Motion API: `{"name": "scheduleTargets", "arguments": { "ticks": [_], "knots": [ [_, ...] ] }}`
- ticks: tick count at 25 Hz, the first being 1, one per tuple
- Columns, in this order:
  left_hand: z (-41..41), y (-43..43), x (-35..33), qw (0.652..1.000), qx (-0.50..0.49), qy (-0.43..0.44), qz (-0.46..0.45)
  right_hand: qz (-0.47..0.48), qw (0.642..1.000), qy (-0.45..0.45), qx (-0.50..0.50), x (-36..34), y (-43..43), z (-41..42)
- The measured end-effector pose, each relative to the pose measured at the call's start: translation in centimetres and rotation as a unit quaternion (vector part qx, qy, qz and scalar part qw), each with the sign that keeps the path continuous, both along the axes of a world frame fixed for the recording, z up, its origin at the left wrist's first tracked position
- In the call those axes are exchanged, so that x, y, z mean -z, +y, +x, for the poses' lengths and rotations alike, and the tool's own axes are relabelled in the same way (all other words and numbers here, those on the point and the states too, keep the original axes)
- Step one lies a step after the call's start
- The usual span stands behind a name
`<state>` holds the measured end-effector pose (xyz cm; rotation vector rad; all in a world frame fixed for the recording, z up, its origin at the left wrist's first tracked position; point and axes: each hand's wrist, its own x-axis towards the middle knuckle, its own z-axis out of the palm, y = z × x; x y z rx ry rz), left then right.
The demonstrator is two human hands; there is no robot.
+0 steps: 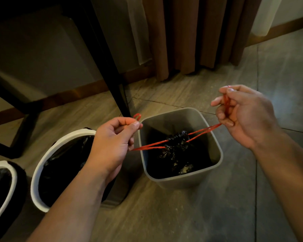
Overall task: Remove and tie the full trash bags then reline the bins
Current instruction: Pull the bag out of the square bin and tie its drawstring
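- I have two hands in view: my left hand (115, 137) is closed in a pinch on one red drawstring loop (148, 147), whose end pokes up above the thumb.
- My right hand (241, 110) is curled shut around the second red drawstring loop (206, 129), held higher than the left.
- Both loops run taut down to one black trash bag (177, 147), its neck gathered tight, sitting low between my hands.
- That bag is inside one grey square bin (215, 142), standing on the floor (226, 206) between and below my hands.
- I count three bins in all: besides the grey one, two white-rimmed bins with black liners.
- One white-rimmed bin (47, 154) sits under my left forearm; the other (11, 170) lies further out to the left, cut off by the edge.
- Beyond my hands hang brown curtains (191, 35), with one dark table leg (112, 70) beyond my left hand.
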<state>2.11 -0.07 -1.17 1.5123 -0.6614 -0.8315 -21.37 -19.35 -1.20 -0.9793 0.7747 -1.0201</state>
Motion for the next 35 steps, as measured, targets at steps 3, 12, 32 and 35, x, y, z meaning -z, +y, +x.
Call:
{"name": "scheduleTargets", "arguments": {
  "ticks": [3, 12, 32, 35],
  "knots": [
    [-0.2, 0.0, -1.1, 1.0, 0.009, -0.008, 0.003, -0.04, 0.998, 0.041, -0.012, -1.9, 2.0, 0.4],
    [-4.9, -3.6, -4.9, 0.932, 0.284, -0.211, -0.076, -0.364, 0.886, 0.14, -0.25, -8.0, 7.7, 3.6],
    [-2.6, -4.0, -5.4, 0.997, 0.076, 0.01, 0.005, -0.067, 0.944, 0.081, -0.312, -0.2, 4.5, 3.8],
    [-2.9, -3.2, -5.9, 0.986, 0.131, -0.098, 0.007, -0.232, 0.905, 0.21, -0.288, 1.1, 5.2, 5.5]
  ]
}}
